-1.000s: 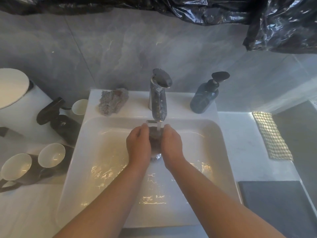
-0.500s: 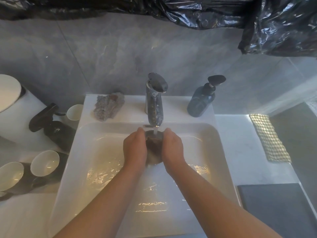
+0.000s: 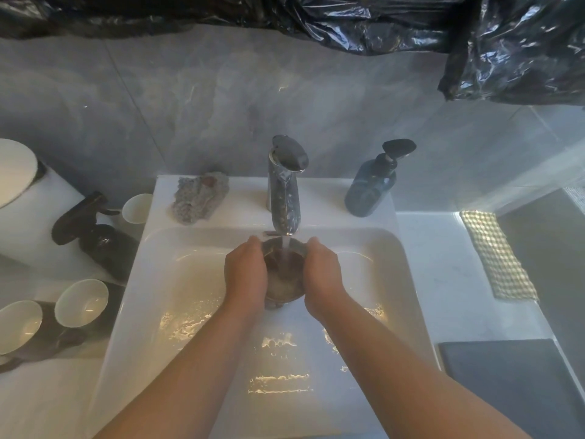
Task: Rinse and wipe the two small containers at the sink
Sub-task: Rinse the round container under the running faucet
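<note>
Seen from above, two bare hands hold one small dark cup (image 3: 285, 274) under the tap (image 3: 285, 188), over the middle of a white sink (image 3: 373, 280). The left hand (image 3: 245, 274) wraps the cup's left side and the right hand (image 3: 323, 274) its right side – fingers of both curled round the wall, gripping it. The cup's mouth faces up and a bit toward the viewer, w/ its top-to-bottom axis tilted slightly; water (image 3: 286, 248) runs from the spout straight into it. The basin floor is wet, w/ bright glints of light. On the sink's back ledge: a grey crumpled cloth (image 3: 199, 198) left of the tap, a dark blue pump bottle (image 3: 370, 191) to the right. On the white counter left of the sink stand a black spray bottle (image 3: 91, 229), a white cup (image 3: 136, 209) behind it, and two dark mugs (image 3: 47, 315) w/ white insides, mouths tipped toward the viewer – whether either is the second container I cannot tell. On the counter to the right lie a gold-patterned cloth (image 3: 497, 255) and, nearer, a dark grey mat (image 3: 506, 384). Grey marbled wall (image 3: 205, 106) behind; black plastic sheeting (image 3: 474, 30) hangs across the top.
</note>
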The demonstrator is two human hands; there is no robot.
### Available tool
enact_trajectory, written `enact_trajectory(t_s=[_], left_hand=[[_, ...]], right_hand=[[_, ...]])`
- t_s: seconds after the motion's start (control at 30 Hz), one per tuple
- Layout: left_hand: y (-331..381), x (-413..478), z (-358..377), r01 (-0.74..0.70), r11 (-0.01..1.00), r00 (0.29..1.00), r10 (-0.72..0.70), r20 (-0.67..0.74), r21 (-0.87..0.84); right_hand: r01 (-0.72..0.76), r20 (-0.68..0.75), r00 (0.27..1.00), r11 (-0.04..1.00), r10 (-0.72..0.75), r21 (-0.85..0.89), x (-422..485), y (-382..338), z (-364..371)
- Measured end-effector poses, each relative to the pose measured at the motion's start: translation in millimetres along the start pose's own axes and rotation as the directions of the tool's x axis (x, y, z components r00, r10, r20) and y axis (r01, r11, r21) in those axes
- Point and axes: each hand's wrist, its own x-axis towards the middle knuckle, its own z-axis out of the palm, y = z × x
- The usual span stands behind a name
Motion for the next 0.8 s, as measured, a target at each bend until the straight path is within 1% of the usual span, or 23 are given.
enact_trajectory(t_s=[0.1, 0.13, 0.2, 0.27, 0.33, 0.4, 0.47, 0.57, 0.63, 0.7, 0.8], left_hand=[[-2, 7, -1, 0.079, 0.994, 0.997, -0.081, -0.017, -0.077], [-3, 8, -1, 0.096, 0.99, 0.995, -0.097, -0.006, -0.105], [-4, 5, -1, 0.113, 0.983, 0.993, -0.107, 0.048, -0.145], [-7, 0, -2, 0.117, 0.975, 0.99, -0.099, 0.105, -0.188], [-9, -5, -3, 0.13, 0.975, 0.979, -0.097, 0.181, -0.181], [-10, -9, -4, 0.116, 0.983, 0.967, -0.079, 0.243, -0.141], [-10, -11, -4, 0.152, 0.98, 0.955, -0.112, 0.273, -0.13], [-13, -8, -4, 0.227, 0.964, 0.945, -0.183, 0.271, -0.141], [-16, -5, -5, 0.235, 0.962, 0.939, -0.188, 0.288, -0.139], [-17, -4, -6, 0.238, 0.96, 0.934, -0.186, 0.304, -0.145], [-17, -2, -9, 0.266, 0.942, 0.938, -0.205, 0.281, -0.202]], right_hand=[[-0.059, 0.058, 0.997, 0.993, 0.053, 0.099, -2, 3, -3], [-0.052, 0.098, 0.994, 0.991, 0.04, 0.126, -4, 5, -4], [0.002, 0.168, 0.986, 0.992, -0.024, 0.127, -6, 5, -9], [0.098, 0.177, 0.978, 0.991, -0.113, 0.094, -7, 5, -15], [0.179, 0.179, 0.966, 0.983, -0.185, 0.046, -8, 4, -22], [0.205, 0.203, 0.958, 0.979, -0.203, 0.011, -9, 5, -28], [0.215, 0.235, 0.951, 0.976, -0.202, -0.032, -8, 8, -33], [0.269, 0.264, 0.936, 0.956, -0.232, -0.113, -11, 12, -33], [0.303, 0.266, 0.929, 0.942, -0.259, -0.141, -13, 12, -31], [0.326, 0.243, 0.928, 0.931, -0.281, -0.168, -14, 9, -30], [0.342, 0.205, 0.93, 0.924, -0.306, -0.173, -12, 7, -30]])
